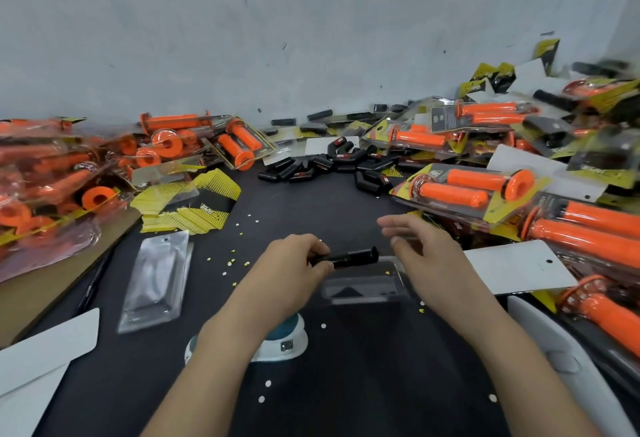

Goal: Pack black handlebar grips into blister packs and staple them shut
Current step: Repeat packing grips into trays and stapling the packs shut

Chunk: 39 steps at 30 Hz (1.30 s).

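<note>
My left hand (294,263) grips one end of a black handlebar grip (356,256), which lies level just above a clear blister pack (363,289) on the dark table. My right hand (426,253) hovers to the right of the grip's free end, fingers spread and holding nothing. A heap of loose black grips (329,162) lies farther back at the table's middle. A second clear blister pack (156,280) lies to the left.
Packed orange grips are piled at the left (69,173) and right (519,194). Yellow-black cards (187,201) sit left of centre and a white card (519,266) at right. A teal-white stapler (280,339) stands under my left wrist. Paper dots litter the table (346,384).
</note>
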{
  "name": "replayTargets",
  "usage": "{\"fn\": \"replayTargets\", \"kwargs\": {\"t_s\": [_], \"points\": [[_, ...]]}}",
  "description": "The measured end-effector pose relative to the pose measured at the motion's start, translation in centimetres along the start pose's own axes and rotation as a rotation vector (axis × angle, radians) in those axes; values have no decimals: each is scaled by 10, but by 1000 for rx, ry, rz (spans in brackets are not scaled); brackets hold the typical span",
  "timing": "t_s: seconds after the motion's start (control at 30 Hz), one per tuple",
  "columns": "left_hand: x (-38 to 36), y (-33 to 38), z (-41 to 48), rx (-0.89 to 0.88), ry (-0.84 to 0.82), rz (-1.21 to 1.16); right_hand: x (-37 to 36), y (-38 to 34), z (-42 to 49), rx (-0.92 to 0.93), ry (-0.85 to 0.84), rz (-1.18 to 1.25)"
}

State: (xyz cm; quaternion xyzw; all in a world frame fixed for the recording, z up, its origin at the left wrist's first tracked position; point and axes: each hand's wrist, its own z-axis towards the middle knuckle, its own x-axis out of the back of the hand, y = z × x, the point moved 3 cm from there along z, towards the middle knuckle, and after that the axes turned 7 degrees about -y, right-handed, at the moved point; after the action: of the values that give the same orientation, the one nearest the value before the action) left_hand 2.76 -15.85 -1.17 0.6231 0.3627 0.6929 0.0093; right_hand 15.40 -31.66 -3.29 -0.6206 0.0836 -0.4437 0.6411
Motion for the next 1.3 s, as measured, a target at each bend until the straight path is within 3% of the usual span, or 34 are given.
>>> {"fn": "replayTargets", "kwargs": {"t_s": [0.23, 1.0, 1.2, 1.3], "points": [[-13, 16, 5, -49, 1, 168, -2, 16, 0, -131, -34, -185], [-25, 27, 10, -19, -67, 338, -10, 10, -2, -136, -69, -312], [9, 4, 13, -18, 64, 132, -11, 6, 0, -116, -43, -364], [45, -39, 33, 60, 234, 442, -14, 3, 1, -82, -20, -352]]}}
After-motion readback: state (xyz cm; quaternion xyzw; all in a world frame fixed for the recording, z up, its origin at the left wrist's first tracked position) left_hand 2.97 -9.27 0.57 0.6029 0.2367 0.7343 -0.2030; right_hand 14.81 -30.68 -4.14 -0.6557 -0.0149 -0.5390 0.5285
